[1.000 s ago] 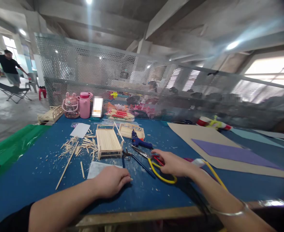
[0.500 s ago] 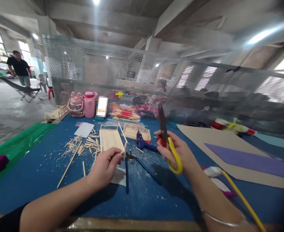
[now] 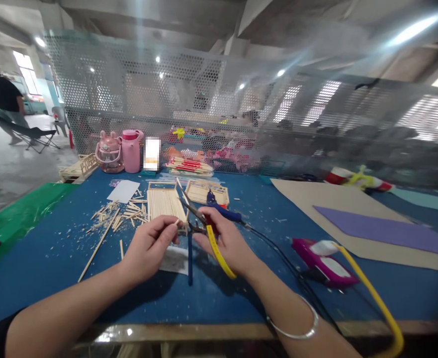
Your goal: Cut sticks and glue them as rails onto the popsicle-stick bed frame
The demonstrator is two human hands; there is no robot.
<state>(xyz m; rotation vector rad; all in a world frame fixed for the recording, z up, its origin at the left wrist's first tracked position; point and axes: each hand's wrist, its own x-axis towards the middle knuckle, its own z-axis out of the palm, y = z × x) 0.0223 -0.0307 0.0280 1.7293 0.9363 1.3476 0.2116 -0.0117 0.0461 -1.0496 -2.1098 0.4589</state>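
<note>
My left hand (image 3: 147, 248) is closed, with thumb and forefinger pinching a small pale wooden stick (image 3: 177, 222). Wrapped in my right hand (image 3: 228, 241) is a pair of scissors (image 3: 214, 247) with yellow and red handles, its dark blades pointing up and left, close by the pinched stick. Beneath the hands lies a pair of pliers (image 3: 190, 261) with blue handles, partly covered by my right hand. Just beyond my left hand sits a panel of wooden sticks (image 3: 162, 203) with a raised frame. A blue glue gun (image 3: 224, 213) rests past the scissors.
Stick offcuts (image 3: 132, 214) and a white paper (image 3: 124, 191) lie left. Behind stand a pink jug (image 3: 131, 154), a clear pink bottle (image 3: 109, 154) and stick bundles (image 3: 189, 166). At right are a purple device (image 3: 326, 263), a cable and purple sheet (image 3: 383, 231). A person (image 3: 4, 97) walks far left.
My right hand has brought the scissors down and left, from held upright to beside my left hand. The view has shifted slightly. The person at far left has moved further left.
</note>
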